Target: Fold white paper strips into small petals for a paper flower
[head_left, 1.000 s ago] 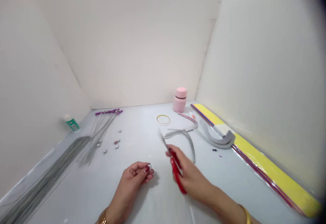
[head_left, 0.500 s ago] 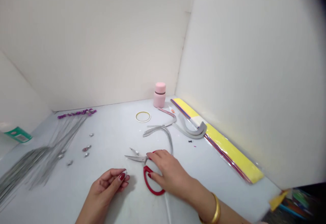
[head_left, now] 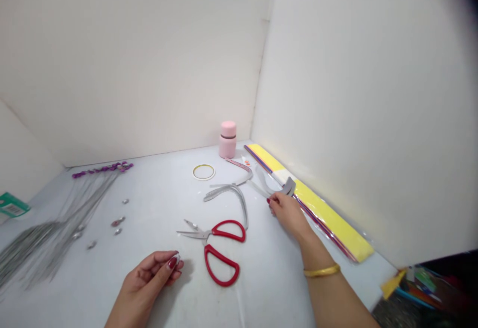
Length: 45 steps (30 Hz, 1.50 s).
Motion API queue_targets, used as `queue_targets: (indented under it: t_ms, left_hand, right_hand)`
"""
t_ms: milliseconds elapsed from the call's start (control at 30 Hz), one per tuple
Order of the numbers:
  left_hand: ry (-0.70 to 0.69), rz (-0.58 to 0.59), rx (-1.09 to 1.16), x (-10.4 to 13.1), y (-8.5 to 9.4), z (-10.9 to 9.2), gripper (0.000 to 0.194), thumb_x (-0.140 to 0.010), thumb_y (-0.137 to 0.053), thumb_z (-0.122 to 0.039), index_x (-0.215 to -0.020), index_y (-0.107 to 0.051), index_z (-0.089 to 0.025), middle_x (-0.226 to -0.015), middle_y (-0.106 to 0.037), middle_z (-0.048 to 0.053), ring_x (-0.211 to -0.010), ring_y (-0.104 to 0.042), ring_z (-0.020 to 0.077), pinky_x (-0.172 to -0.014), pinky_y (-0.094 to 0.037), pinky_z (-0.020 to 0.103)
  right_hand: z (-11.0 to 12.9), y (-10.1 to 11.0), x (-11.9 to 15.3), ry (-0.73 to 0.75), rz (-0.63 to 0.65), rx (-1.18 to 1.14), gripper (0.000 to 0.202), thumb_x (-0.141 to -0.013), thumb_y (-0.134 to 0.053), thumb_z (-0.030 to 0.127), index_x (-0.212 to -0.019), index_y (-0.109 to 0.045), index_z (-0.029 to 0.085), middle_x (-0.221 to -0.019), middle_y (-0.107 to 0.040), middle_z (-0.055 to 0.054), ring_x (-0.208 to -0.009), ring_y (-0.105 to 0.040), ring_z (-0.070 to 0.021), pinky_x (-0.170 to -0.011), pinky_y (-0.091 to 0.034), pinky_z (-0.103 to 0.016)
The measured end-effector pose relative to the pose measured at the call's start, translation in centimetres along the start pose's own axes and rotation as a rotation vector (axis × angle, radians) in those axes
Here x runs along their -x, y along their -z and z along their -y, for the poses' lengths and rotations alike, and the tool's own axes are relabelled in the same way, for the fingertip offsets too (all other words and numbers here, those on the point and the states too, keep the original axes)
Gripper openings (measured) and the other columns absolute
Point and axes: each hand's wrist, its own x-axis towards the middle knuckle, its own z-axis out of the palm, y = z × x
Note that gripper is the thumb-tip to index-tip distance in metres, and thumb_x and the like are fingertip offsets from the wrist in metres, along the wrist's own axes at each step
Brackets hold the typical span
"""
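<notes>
My left hand pinches a small silvery-white piece between thumb and fingertips, low in the view. To its right lie scissors with red handles, their blades apart and pointing left. A small silvery piece rests by the blades. My right hand reaches to the right side, fingers bent together at the near end of the grey strips; whether they grip a strip is hidden. A curved silvery strip lies between the scissors and a measuring tape.
Wire stems with purple tips and a bundle of grey wires lie left. Several silvery pieces are scattered near them. A tape ring and pink bottle stand farther back. Yellow packaged sheets line the right wall.
My right hand has left the scissors and moved right and away to the grey strips. My left hand still holds its small piece. The view has shifted slightly right.
</notes>
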Motion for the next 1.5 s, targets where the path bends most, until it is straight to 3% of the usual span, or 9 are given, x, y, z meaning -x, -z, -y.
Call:
queue_targets:
  t_ms: [100, 200, 467, 800, 1200, 1500]
  left_hand:
    - [0.006, 0.018, -0.024, 0.0, 0.1, -0.2, 0.038, -0.048, -0.077, -0.041, -0.073, -0.068, -0.015, -0.065, -0.07, 0.003, -0.061, -0.063, 0.0162, -0.059, -0.05, 0.02]
    - [0.009, 0.015, -0.03, 0.0, 0.1, -0.3, 0.038, -0.048, -0.076, -0.041, -0.073, -0.068, -0.014, -0.067, -0.07, 0.004, -0.062, -0.063, 0.0176, -0.059, -0.051, 0.022]
    - [0.01, 0.024, -0.01, -0.1, 0.1, 0.0, 0.036, -0.05, -0.076, -0.041, -0.073, -0.068, -0.016, -0.065, -0.069, 0.002, -0.061, -0.061, 0.0146, -0.059, -0.049, 0.019]
    - [0.047, 0.076, 0.005, -0.2, 0.3, -0.1, 0.033, -0.054, -0.075, -0.041, -0.075, -0.067, -0.017, -0.065, -0.069, 0.001, -0.063, -0.06, 0.0127, -0.061, -0.048, 0.016]
    - [0.027, -0.012, 0.017, -0.1, 0.0, 0.1, 0.036, -0.048, -0.078, -0.041, -0.072, -0.068, -0.016, -0.063, -0.07, 0.001, -0.059, -0.062, 0.0127, -0.058, -0.049, 0.015]
    - [-0.003, -0.012, 0.03, -0.3, -0.1, 0.5, 0.036, -0.048, -0.078, -0.042, -0.071, -0.069, -0.016, -0.063, -0.071, 0.002, -0.061, -0.063, 0.0153, -0.058, -0.05, 0.018]
  right_hand:
    - [1.2, -0.5, 0.4, -0.035, 0.108, -0.29, 0.017, -0.077, -0.051, 0.033, -0.071, -0.053, 0.017, -0.062, -0.058, -0.001, -0.052, -0.054, -0.012, -0.055, -0.045, -0.026]
    - [2.1, -0.9, 0.9, -0.068, 0.187, -0.528, 0.026, -0.068, -0.062, 0.041, -0.069, -0.054, 0.016, -0.061, -0.057, 0.0, -0.045, -0.05, -0.0081, -0.049, -0.044, -0.022]
    - [2.4, -1.4, 1.4, -0.159, 0.291, -0.832, 0.024, -0.06, -0.072, 0.032, -0.068, -0.057, 0.015, -0.057, -0.054, 0.003, -0.039, -0.043, -0.0039, -0.041, -0.039, -0.017]
    - [2.6, -1.5, 1.6, -0.168, 0.329, -0.874, 0.021, -0.064, -0.072, 0.029, -0.073, -0.06, 0.014, -0.065, -0.063, 0.0, -0.049, -0.052, -0.0055, -0.051, -0.045, -0.018]
    - [2.8, -1.5, 1.7, -0.171, 0.327, -0.859, 0.021, -0.062, -0.073, 0.026, -0.074, -0.061, 0.014, -0.068, -0.065, -0.002, -0.053, -0.054, -0.0057, -0.055, -0.045, -0.017]
    - [2.2, -2.6, 0.6, -0.152, 0.223, -0.725, 0.016, -0.068, -0.067, 0.027, -0.077, -0.059, 0.016, -0.069, -0.061, 0.002, -0.06, -0.057, -0.0073, -0.058, -0.046, -0.018]
